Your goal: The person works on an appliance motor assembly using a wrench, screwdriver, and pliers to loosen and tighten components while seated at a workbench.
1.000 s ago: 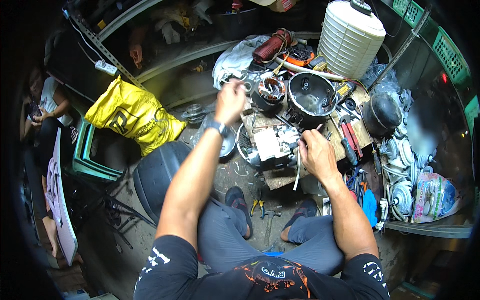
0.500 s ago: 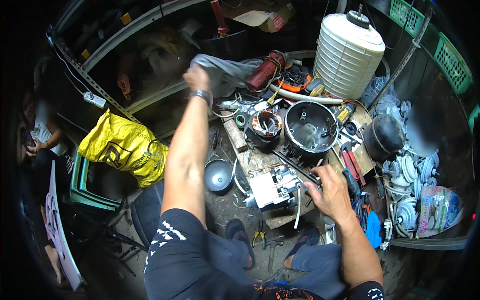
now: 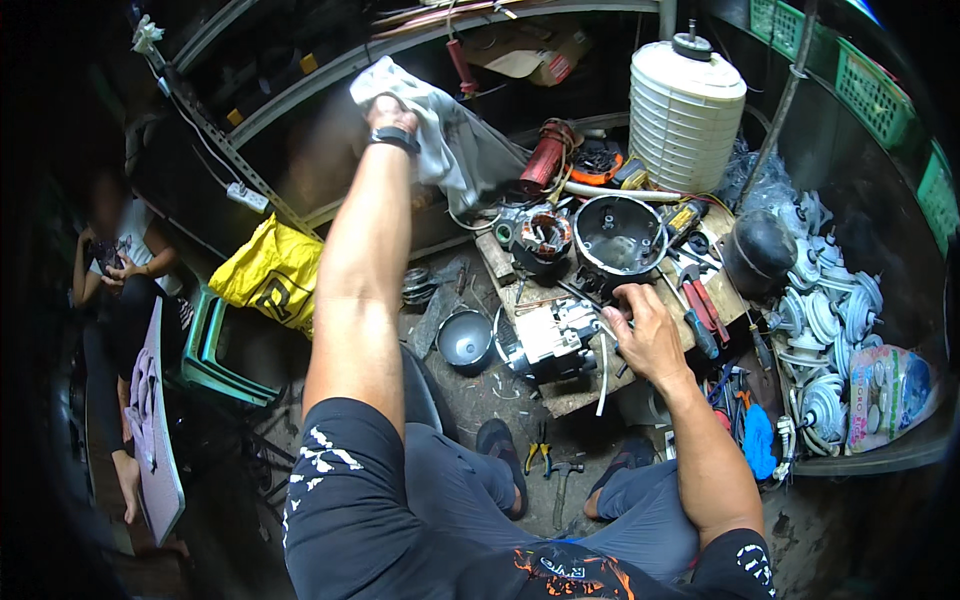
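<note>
My left hand [image 3: 393, 113] is stretched out far to the left, closed on a pale grey cloth [image 3: 455, 140]. The cloth hangs down to the right toward the back of the wooden workbench [image 3: 500, 258]. Over the bench's front part is my right hand [image 3: 648, 335], thumb and fingers apart, with nothing visible in it. Just left of it lies a white and metal motor-like assembly [image 3: 548, 340] with a white strip hanging from it. Behind the hand stands a round black housing [image 3: 621, 240], open at the top. A motor with copper-coloured windings [image 3: 545, 238] sits beside that housing.
Red-handled cutters [image 3: 704, 300] lie on the bench's right. A ribbed white tank [image 3: 688, 115] stands behind. White pulley-like parts [image 3: 825, 300] are heaped at right. Pliers [image 3: 539, 452] and a hammer [image 3: 563, 490] lie between my feet. A person [image 3: 120, 260] sits at far left beside a yellow sack [image 3: 268, 275].
My left hand has lifted the cloth, which now hangs more spread out. My right hand has shifted slightly, nearer the black housing. The whole view has moved a little.
</note>
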The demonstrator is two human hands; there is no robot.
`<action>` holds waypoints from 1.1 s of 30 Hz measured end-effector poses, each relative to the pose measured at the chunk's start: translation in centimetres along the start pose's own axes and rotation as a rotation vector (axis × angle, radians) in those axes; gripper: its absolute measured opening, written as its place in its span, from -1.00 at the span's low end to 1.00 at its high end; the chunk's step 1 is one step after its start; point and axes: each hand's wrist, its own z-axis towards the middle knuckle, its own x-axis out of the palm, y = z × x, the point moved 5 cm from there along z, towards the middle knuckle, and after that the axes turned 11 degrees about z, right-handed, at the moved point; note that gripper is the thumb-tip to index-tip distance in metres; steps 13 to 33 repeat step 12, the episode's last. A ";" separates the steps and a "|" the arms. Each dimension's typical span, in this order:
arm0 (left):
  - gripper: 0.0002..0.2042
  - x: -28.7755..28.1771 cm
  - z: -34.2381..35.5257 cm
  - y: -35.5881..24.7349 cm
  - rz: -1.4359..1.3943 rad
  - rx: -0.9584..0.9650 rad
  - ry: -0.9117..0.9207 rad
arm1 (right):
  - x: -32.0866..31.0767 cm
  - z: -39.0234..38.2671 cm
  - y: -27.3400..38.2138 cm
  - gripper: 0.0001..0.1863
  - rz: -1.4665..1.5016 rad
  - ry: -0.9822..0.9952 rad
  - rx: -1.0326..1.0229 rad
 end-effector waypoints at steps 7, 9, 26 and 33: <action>-0.70 8.6 -1.6 -13.3 0.012 0.163 0.225 | -2.4 -0.6 -2.7 -0.68 -0.033 -0.031 0.050; -0.68 8.8 -2.5 -18.8 0.191 0.299 0.264 | -2.2 -0.2 -1.2 -0.68 0.054 -0.037 0.063; -0.64 7.6 -5.2 -18.8 0.441 0.563 0.555 | -1.3 -1.4 -0.7 -0.68 0.159 -0.024 0.097; -0.64 7.6 -5.2 -18.8 0.441 0.563 0.555 | -1.3 -1.4 -0.7 -0.68 0.159 -0.024 0.097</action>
